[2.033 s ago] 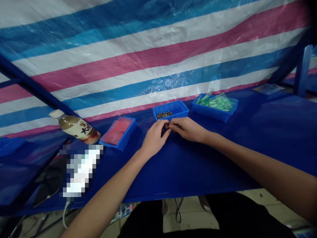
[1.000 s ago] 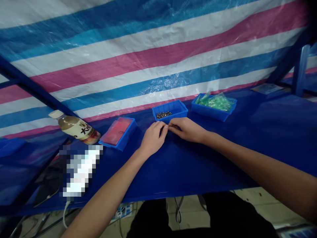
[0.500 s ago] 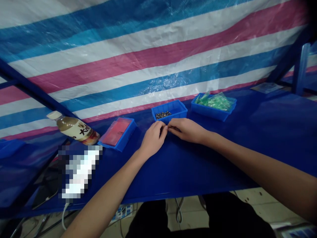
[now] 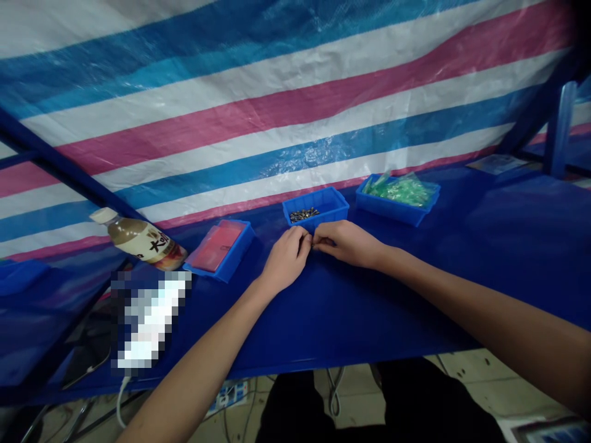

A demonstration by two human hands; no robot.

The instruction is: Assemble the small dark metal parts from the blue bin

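Left: left blue plastic tray holding red flat packet
Middle: middle blue plastic tray holding small metal parts
Right: right blue plastic tray holding green plastic pieces

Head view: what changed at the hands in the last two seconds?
The left hand eased slightly back toward the person; its fingertips still meet those of the right hand by the blue tray. Nothing visibly taken or let go. The screws and bottle stayed put.

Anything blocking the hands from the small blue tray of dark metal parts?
Nothing visible. The left hand and right hand sit right at the near wall of the small blue tray, with only that wall before the dark metal parts.
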